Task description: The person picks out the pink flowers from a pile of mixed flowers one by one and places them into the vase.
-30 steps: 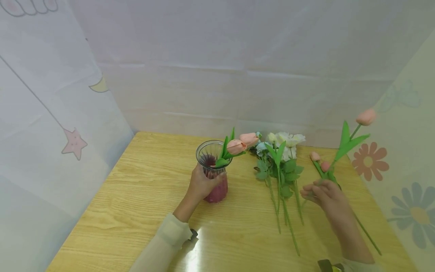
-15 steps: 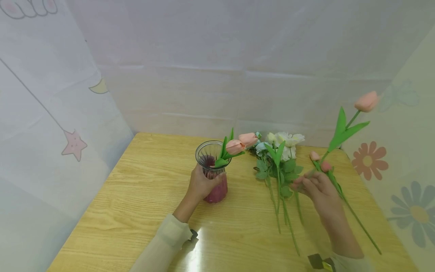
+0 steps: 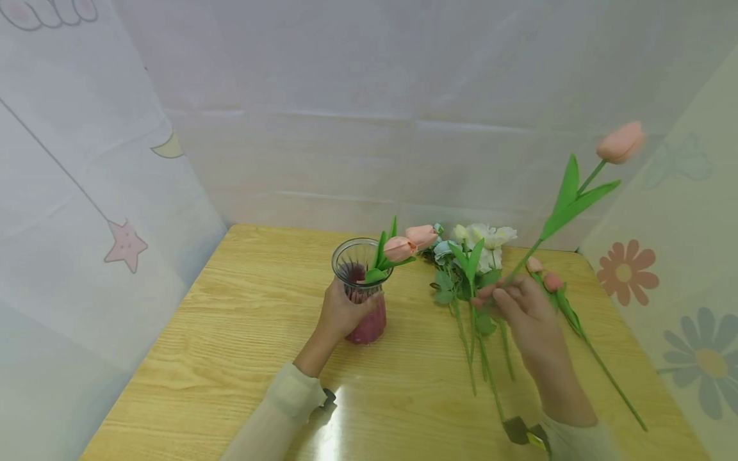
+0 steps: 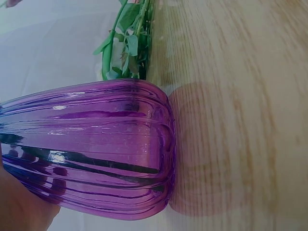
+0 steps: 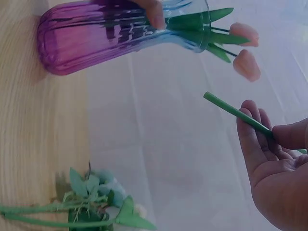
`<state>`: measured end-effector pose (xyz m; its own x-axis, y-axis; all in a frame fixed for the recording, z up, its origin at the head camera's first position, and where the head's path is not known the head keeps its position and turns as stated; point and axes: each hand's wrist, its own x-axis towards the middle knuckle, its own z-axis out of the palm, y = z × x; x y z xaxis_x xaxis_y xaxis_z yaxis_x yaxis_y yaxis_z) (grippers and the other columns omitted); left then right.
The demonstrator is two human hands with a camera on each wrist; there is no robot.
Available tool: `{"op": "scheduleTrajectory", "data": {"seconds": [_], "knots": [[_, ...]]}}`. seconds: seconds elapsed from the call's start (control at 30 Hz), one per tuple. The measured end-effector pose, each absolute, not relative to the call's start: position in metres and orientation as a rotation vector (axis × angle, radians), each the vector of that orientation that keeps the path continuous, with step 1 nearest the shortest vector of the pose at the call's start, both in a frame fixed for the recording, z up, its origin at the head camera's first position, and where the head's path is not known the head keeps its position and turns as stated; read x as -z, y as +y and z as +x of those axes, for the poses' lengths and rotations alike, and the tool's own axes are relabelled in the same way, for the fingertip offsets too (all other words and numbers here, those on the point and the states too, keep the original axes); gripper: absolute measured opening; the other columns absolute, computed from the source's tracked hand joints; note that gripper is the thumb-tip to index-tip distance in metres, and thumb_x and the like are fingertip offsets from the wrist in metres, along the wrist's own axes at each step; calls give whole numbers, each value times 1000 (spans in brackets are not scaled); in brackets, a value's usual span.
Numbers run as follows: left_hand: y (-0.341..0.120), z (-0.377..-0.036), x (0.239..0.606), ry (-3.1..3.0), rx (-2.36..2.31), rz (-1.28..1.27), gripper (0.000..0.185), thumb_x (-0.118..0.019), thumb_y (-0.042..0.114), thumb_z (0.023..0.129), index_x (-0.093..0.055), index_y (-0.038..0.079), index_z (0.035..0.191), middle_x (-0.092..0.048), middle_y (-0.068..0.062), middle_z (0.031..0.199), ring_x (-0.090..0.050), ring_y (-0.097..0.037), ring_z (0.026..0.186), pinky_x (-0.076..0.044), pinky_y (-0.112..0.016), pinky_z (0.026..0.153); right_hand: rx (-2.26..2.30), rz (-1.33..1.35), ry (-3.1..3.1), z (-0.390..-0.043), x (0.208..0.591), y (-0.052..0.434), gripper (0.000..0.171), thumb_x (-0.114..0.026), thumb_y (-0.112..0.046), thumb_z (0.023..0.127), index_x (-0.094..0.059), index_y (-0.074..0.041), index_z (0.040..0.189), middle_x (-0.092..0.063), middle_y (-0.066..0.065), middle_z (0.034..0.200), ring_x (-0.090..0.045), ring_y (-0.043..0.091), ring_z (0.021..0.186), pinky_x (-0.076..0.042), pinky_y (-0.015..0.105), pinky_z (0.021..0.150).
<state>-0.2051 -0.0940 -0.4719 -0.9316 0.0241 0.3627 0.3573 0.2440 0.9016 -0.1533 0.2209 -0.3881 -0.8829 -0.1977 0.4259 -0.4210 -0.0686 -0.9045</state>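
My left hand [image 3: 346, 310] grips the neck of a ribbed glass vase [image 3: 369, 323], clear at the rim and purple-pink below, standing upright on the table. Two pink tulips [image 5: 246, 65] lean out of its mouth to the right, and their stems show through the glass in the left wrist view. Off to the right, my right hand [image 3: 521, 314] pinches the stem of another pink tulip [image 3: 621, 142] between thumb and fingers. Its bloom tilts up and away to the right. In the right wrist view the cut stem end [image 5: 211, 97] pokes out past the fingertips toward the vase.
Behind and below my right hand lies a bunch of white flowers [image 3: 490, 237] and pale blue flowers [image 3: 445, 251] with long stems. Further right, two more pink tulips [image 3: 552, 282] lie on the wooden table [image 3: 230, 320]. A pale cloth backdrop [image 3: 346, 153] hangs behind the table.
My right hand has moved left toward the vase and slightly up, lifting the tulip higher over the table. My left hand and the vase have stayed put.
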Motion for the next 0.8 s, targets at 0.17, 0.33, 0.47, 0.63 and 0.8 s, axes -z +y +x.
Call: {"op": "scheduleTrajectory", "data": {"seconds": [0.17,0.33,0.47,0.63,0.8], "knots": [[-93,-205,471,-2241,1747,-368,62,-84,13,81,-49,2,131,-64,-18,122,-64,-32,115,-53,-49,101,-2107,738,-1966,-155,381,206,8,-43,5,105,-48,6,111,-68,12,102,-72,18,95,-59,30,90],[-91,-205,468,-2269,1730,-355,62,-82,4,81,-47,-4,131,-63,-24,122,-63,-39,116,-52,-52,101,-2129,766,-1907,-155,374,192,9,-43,6,105,-48,6,111,-69,12,101,-72,21,93,-59,31,89],[-91,-206,467,-2266,1730,-352,59,-82,5,80,-49,-1,129,-64,-22,120,-64,-36,114,-53,-51,100,-2160,796,-1848,-156,368,180,9,-42,7,104,-47,10,111,-70,12,101,-72,21,90,-59,31,87],[-91,-199,459,-2255,1723,-378,60,-82,5,81,-48,-2,129,-64,-22,120,-64,-36,113,-54,-50,99,-2175,823,-1825,-156,362,164,9,-44,6,104,-47,11,111,-70,12,100,-72,23,90,-60,33,87],[-92,-205,469,-2258,1736,-359,62,-82,4,81,-47,-3,132,-63,-23,122,-64,-37,115,-53,-51,100,-2188,836,-1834,-155,356,147,10,-46,3,105,-47,9,112,-70,10,100,-73,21,91,-60,33,88]]}}
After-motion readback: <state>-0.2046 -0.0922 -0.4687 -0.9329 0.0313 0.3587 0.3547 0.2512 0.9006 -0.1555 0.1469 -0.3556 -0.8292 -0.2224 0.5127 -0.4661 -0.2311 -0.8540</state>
